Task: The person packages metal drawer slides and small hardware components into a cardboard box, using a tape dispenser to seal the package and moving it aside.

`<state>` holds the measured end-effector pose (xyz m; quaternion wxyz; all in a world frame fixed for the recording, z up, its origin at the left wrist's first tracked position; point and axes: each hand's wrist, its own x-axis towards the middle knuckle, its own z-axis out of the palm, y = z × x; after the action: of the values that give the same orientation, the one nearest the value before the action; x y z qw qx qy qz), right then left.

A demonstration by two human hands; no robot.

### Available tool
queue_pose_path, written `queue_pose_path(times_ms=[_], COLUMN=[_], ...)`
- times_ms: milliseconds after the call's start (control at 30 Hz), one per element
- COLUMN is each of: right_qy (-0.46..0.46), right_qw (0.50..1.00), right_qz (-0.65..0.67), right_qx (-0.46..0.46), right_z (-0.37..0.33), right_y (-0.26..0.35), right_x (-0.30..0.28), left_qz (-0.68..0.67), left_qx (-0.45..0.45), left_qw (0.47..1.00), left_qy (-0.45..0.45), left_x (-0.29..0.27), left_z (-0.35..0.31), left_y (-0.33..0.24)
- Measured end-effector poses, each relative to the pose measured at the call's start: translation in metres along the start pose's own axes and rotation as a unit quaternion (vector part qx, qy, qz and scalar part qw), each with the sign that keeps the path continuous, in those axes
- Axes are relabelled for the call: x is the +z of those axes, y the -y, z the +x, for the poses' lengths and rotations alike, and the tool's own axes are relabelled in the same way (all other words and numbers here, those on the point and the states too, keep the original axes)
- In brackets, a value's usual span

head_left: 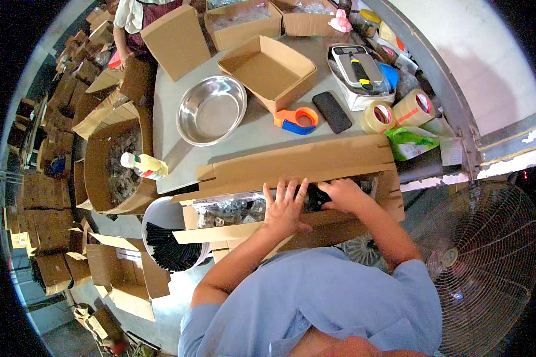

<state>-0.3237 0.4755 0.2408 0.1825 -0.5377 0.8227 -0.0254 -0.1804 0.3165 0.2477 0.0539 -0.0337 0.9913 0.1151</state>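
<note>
A long, open cardboard box point(298, 156) lies in front of me, its flaps folded out. Clear plastic bags of small metal parts point(229, 212) fill its left part, and black pieces point(313, 201) lie toward the right. My left hand point(284, 209) rests over the bags with its fingers spread, holding nothing. Into the right part of the box reaches my right hand point(344, 195), fingers curled down at the black pieces. What those fingers grip is partly hidden by the hand itself.
Beyond the box are a steel bowl point(187, 113), an open carton point(292, 98), an orange tape dispenser point(287, 121), a black phone point(332, 112) and tape rolls point(376, 117). A bottle point(146, 165) stands left. Black rods fill a white bucket point(155, 215). A fan point(488, 256) stands right; a person point(131, 24) is far left.
</note>
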Motion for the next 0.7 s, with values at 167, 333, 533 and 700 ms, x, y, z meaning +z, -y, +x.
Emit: queue_pose_path(times_ms=[167, 333, 533, 700], right_qy=[0.076, 0.036, 0.083, 0.08], right_qw=[0.983, 0.99, 0.993, 0.983], right_qz=[0.143, -0.122, -0.067, 0.165], right_qx=[0.082, 0.054, 0.042, 0.011], right_z=[-0.029, -0.05, -0.032, 0.013], right_y=[0.005, 0.004, -0.016, -0.062], right_x=[-0.048, -0.017, -0.007, -0.008], left_qz=[-0.012, -0.023, -0.001, -0.026], left_qx=[0.041, 0.108, 0.181, 0.204], left_qw=[0.999, 0.994, 0.983, 0.977], left_qy=[0.017, -0.024, 0.018, -0.05], left_x=[0.01, 0.025, 0.009, 0.036], left_z=[0.002, 0.005, 0.022, 0.03], left_y=[0.005, 0.008, -0.008, -0.009])
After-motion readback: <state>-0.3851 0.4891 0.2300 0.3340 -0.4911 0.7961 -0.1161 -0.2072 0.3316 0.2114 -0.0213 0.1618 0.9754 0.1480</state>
